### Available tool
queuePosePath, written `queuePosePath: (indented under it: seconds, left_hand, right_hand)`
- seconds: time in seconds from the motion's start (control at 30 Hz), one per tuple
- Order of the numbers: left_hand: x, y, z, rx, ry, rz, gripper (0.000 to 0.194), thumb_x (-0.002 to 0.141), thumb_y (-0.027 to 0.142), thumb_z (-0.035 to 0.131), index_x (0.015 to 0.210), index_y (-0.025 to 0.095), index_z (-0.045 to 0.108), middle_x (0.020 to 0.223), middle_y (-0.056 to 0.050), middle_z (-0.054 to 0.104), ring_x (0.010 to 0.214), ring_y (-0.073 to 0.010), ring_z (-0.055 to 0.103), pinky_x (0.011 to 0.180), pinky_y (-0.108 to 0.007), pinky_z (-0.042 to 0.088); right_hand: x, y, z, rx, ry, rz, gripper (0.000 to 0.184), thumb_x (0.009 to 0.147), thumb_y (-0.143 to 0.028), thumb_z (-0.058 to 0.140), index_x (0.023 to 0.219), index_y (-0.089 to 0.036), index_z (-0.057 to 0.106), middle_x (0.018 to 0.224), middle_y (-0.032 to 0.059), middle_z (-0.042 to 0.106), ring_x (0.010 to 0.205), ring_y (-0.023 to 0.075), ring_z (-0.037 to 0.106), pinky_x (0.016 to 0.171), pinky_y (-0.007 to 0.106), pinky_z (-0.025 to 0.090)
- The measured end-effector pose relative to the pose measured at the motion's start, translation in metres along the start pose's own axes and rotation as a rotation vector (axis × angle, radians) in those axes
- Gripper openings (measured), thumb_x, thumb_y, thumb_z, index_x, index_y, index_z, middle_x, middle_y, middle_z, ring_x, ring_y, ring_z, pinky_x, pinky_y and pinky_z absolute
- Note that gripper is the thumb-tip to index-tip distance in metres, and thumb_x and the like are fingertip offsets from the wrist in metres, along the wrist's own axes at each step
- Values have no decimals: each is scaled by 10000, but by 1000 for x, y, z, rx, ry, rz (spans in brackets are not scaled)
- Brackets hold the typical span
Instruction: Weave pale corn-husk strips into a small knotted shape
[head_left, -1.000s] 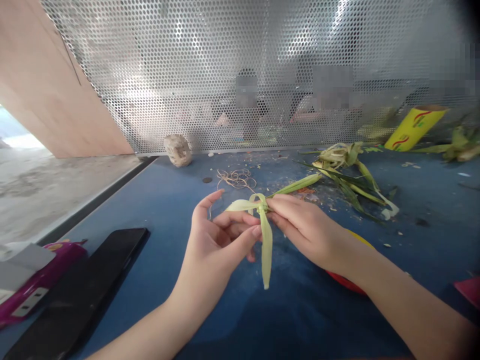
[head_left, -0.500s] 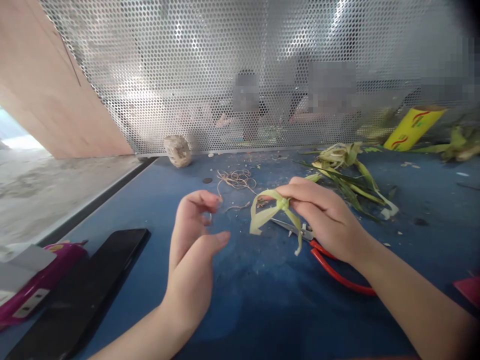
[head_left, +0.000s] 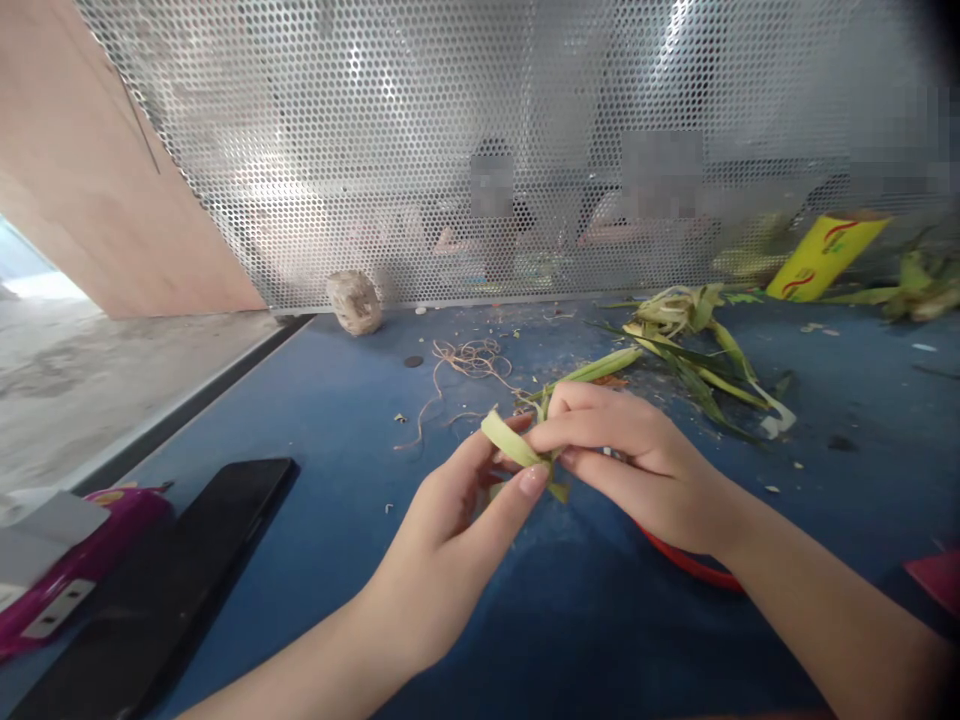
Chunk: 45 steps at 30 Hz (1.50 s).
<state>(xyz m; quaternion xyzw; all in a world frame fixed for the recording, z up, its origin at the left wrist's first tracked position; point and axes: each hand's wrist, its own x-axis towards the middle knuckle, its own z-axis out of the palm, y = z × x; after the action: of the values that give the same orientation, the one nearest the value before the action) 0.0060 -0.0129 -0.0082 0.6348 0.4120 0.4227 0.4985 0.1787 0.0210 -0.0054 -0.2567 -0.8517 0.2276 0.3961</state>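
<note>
A pale green strip of corn husk [head_left: 511, 441] is between my two hands, above the middle of the blue table. My left hand [head_left: 450, 530] is closed, thumb and fingers pinching the strip's looped part. My right hand [head_left: 637, 460] is also closed, its fingertips on the husk right beside the left thumb. Fingers hide the knotted middle of the strip. Under my right hand a red handle [head_left: 694, 568] of the scissors shows; the rest of them is covered. Just beyond my fingertips lie a long green husk piece [head_left: 600, 368] and loose tan string [head_left: 472, 358].
A heap of corn husks [head_left: 679, 345] lies at the back right near a yellow tube [head_left: 829, 258]. A tan lump [head_left: 354, 302] stands by the perforated metal screen [head_left: 420, 130]. On the left are a black phone [head_left: 165, 590] and a purple power strip [head_left: 90, 580]. People sit behind the screen.
My left hand has moved right and closed on the husk strip. My right hand has come slightly left and down with it, covering the scissor blades.
</note>
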Motion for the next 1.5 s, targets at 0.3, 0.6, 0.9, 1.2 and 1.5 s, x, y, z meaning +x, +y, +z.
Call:
queuePosePath:
  seconds: [0.3,0.6,0.9,1.2,1.5]
  left_hand:
    - [-2,3,8,-209,-174,-140,174,837,265,533,791,191,684,763,-71,699,626,-173,619,543,-273,498]
    - [-7,0,3,97,-36,94,182,840,208,541,937,250,689,883,-9,689,789,-147,602,780,-245,486]
    - [3,0,1,-147,188,-23,174,810,282,597,923,226,717,1153,-27,664,958,-163,637,730,-179,514]
    - [4,-8,-4,-211,333,32,306,793,337,619,1093,280,635,930,2,718,764,-134,662,650,-195,517]
    - [4,-1,-2,39,315,106,152,813,230,574,886,252,705,761,3,727,946,-205,652,841,-308,509]
  right_hand:
    - [-7,-10,3,-34,62,103,438,778,4,431,1134,-250,448,902,19,507,804,140,505,731,252,432]
    - [-4,-8,5,-42,141,-93,326,796,-25,479,1045,-233,510,867,16,567,822,161,543,802,334,432]
    - [-3,-8,8,-19,337,-250,140,754,-86,573,817,-188,500,718,-3,516,676,139,503,667,318,420]
    - [-4,-6,34,-63,79,198,292,714,-321,696,947,-180,591,864,13,652,723,133,567,596,241,427]
    - [1,-12,31,788,-260,524,138,745,-71,549,829,-179,545,782,-16,604,790,115,585,749,255,460]
